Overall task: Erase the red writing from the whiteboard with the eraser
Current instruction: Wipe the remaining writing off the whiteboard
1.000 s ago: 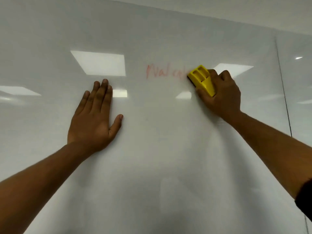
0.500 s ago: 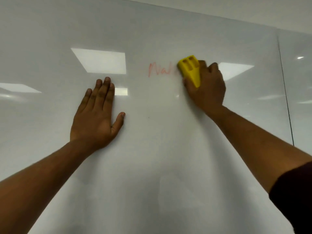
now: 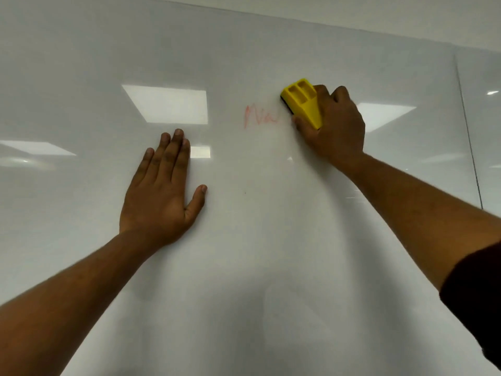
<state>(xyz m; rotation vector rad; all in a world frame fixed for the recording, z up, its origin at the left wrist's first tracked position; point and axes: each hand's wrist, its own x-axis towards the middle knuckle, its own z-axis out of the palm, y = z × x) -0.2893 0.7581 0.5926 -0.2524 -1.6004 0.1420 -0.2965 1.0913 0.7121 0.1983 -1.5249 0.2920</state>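
Faint red writing (image 3: 260, 118) shows in the upper middle of the glossy whiteboard (image 3: 271, 267); only its first few letters are legible. My right hand (image 3: 334, 126) grips a yellow eraser (image 3: 303, 101) and holds it against the board, just right of the remaining letters. Its dark pad edge touches the surface. My left hand (image 3: 162, 191) lies flat on the board, fingers straight, lower left of the writing.
A dark vertical seam (image 3: 469, 137) divides this board from another panel at the right. The board's top edge (image 3: 298, 20) runs under a pale wall. Ceiling lights reflect as bright patches (image 3: 165, 103) on the surface.
My right hand has carried the eraser leftward along the red writing and slightly up. Fewer letters remain. The left hand has stayed flat in place.
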